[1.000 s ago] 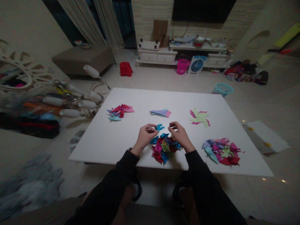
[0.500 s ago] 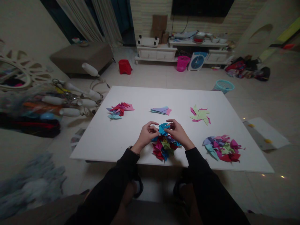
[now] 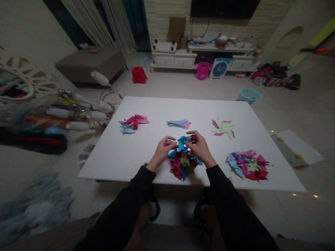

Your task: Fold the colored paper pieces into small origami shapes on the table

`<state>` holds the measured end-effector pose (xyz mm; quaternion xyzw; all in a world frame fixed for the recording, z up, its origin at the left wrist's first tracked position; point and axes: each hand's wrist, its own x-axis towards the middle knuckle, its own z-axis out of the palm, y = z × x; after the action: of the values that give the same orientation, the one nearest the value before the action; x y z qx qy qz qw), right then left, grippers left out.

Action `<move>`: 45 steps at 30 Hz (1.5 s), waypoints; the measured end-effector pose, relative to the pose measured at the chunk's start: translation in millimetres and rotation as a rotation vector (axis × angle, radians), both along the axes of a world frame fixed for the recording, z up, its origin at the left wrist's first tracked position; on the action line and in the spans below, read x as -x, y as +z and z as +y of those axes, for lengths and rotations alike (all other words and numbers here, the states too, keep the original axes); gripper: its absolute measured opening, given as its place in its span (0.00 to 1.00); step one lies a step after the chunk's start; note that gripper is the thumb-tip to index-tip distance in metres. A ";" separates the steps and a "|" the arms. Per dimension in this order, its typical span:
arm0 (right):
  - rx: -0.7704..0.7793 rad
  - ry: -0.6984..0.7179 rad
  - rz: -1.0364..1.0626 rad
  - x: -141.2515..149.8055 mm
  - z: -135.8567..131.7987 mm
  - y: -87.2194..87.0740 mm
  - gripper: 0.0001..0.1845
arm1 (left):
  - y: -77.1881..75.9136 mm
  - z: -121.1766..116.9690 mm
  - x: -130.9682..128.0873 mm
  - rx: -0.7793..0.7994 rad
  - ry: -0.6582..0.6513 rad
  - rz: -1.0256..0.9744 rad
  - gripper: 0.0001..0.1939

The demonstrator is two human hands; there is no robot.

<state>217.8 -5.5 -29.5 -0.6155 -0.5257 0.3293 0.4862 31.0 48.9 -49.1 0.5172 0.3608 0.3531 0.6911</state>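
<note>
A blue origami piece (image 3: 183,143) is pinched in my right hand (image 3: 198,145), above the near middle of the table. My left hand (image 3: 164,150) hovers just left of it, fingers curved and slightly apart, with a small gap to the blue paper. Under both hands lies a pile of folded paper figures (image 3: 184,162) in red, pink, blue and yellow-green. The exact shape of the held piece is too small to make out, and my fingers partly cover it.
On the white table (image 3: 112,153) lie a folded-paper pile (image 3: 133,122) at left, a flat paper stack (image 3: 179,123), a green and pink pinwheel-shaped paper (image 3: 223,128) and another origami pile (image 3: 248,165) at right. A blue basket (image 3: 250,94) stands beyond the far right corner.
My left hand has drawn slightly left, away from the blue origami piece. My right hand has risen a little with the piece, which has turned slightly.
</note>
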 end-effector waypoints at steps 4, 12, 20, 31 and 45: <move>-0.024 0.031 0.016 2.5 -0.8 2.6 0.20 | -1.3 -0.8 -0.5 0.054 0.001 0.019 0.24; -0.031 0.091 -0.013 6.8 -1.3 6.4 0.18 | -4.5 -0.9 1.1 -0.052 -0.037 0.071 0.20; -0.023 0.141 -0.045 7.9 -2.4 8.3 0.24 | -5.7 2.0 2.1 -0.107 -0.004 0.102 0.13; -0.005 0.129 -0.101 10.5 -2.8 6.6 0.20 | -8.4 1.1 2.1 -0.097 0.005 0.104 0.13; -0.040 0.073 0.051 14.5 -1.5 3.8 0.14 | -4.2 3.0 4.0 -0.026 -0.022 0.076 0.16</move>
<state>203.3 -7.0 -25.7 -0.5775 -0.5418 0.3518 0.4993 27.0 51.9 -53.3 0.5432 0.3765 0.3299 0.6740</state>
